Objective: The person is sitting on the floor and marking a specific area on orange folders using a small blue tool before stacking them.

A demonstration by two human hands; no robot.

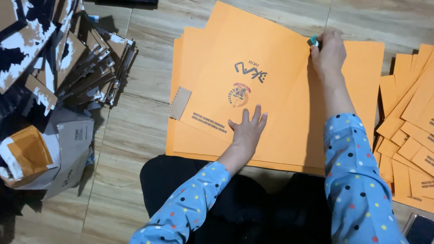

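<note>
A stack of large orange paper sheets (212, 54) lies on the floor in front of me. The top sheet (266, 49) lies askew and carries a dark printed logo and a round emblem. My left hand (247, 129) rests flat on this sheet near its lower edge, fingers spread. My right hand (327, 52) is at the sheet's far right edge, fingers closed on a small teal object (313, 41), mostly hidden by the fingers. A small brown corrugated strip (180, 103) sits on the left part of the stack.
Torn cardboard and scrap pieces (63, 49) are heaped at the left, with crumpled grey and orange wrapping (45, 153) below them. Several smaller folded orange pieces (409, 135) are piled at the right. A dark device (420, 228) lies at the bottom right. The floor is wood-look tile (135, 131).
</note>
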